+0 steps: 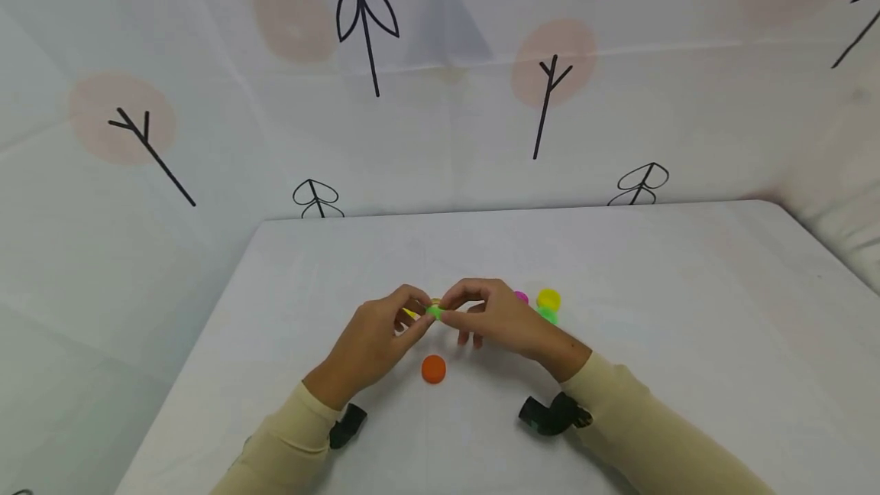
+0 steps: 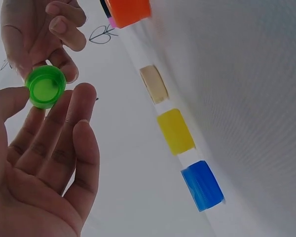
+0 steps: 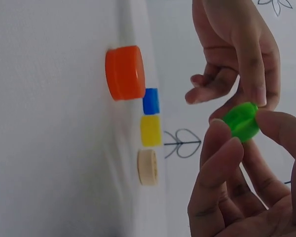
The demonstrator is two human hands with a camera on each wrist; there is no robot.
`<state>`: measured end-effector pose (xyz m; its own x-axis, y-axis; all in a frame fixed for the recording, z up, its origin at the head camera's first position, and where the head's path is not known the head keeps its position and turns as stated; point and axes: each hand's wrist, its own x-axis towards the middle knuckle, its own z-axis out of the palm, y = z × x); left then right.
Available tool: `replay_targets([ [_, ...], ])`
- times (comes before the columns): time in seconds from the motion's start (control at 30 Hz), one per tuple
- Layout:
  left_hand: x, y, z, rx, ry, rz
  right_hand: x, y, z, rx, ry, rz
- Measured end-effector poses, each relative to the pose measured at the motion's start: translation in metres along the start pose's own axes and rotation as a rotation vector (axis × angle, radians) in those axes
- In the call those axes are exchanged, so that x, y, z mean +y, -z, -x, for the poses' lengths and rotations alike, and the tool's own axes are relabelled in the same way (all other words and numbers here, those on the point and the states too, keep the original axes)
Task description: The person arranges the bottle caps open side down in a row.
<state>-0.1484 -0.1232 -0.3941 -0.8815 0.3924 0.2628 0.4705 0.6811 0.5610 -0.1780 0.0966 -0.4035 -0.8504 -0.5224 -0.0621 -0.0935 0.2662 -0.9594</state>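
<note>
A green bottle cap [image 1: 435, 312] is held above the table between both hands. My left hand [image 1: 374, 338] pinches its left side with thumb and fingertips. From the other side, my right hand [image 1: 505, 319] pinches the same cap with thumb and index finger, its other fingers hanging below. The left wrist view shows the hollow inside of the green cap [image 2: 45, 86]. An orange cap [image 1: 434, 369] lies on the table in front of the hands. Just behind the fingers are a yellow cap [image 2: 176, 131], a tan cap [image 2: 154, 84] and a blue cap [image 2: 202, 185].
Beyond the right wrist lie a magenta cap [image 1: 522, 297], another yellow cap [image 1: 548, 299] and another green cap [image 1: 547, 315], partly covered by the arm. A white cloth covers the table [image 1: 687, 289]. Black wrist devices [image 1: 550, 415] hang under the sleeves. A patterned cloth backdrop [image 1: 440, 136] rises behind.
</note>
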Motion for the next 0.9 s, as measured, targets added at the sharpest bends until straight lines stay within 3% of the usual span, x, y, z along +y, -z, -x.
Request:
replay_targets([
  [0.3,-0.002,-0.003,-0.001,0.003,-0.037,0.034,-0.003,0.008,0.001,-0.029,0.026,0.035],
  [0.9,-0.003,-0.005,-0.004,-0.021,-0.093,0.058,0.0,0.014,-0.002,-0.078,-0.018,0.088],
])
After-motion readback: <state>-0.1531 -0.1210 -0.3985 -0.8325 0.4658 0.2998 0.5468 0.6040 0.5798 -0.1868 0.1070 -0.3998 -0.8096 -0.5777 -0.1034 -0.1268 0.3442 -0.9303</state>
